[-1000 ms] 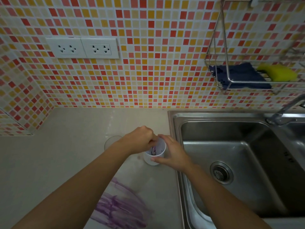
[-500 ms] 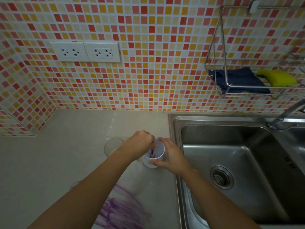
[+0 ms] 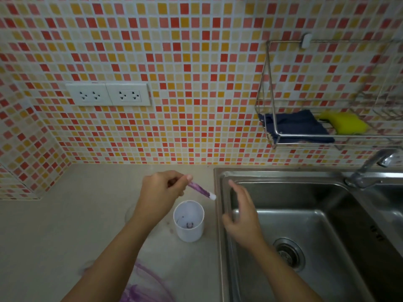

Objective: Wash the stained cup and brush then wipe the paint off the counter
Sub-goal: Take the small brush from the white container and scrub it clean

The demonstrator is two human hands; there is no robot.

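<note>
A white cup (image 3: 189, 222) with purple stains inside stands upright on the beige counter (image 3: 65, 225), close to the sink's left edge. My left hand (image 3: 160, 194) pinches a purple-stained brush (image 3: 201, 190) and holds it in the air above the cup, its tip pointing right and down. My right hand (image 3: 241, 214) hovers over the sink rim with fingers straight, apart from the cup. Purple paint streaks (image 3: 144, 286) smear the counter at the bottom, partly hidden by my left forearm.
A steel sink (image 3: 316, 214) with a drain (image 3: 289, 253) fills the right side; its faucet (image 3: 368, 168) stands at the back right. A wire rack (image 3: 270, 118) on the tiled wall holds a blue cloth (image 3: 298, 127) and a yellow sponge (image 3: 344, 123). Wall sockets (image 3: 109, 94) sit at left.
My left hand lifted the brush out of the cup and raised it. My right hand let go of the cup and moved right over the sink edge.
</note>
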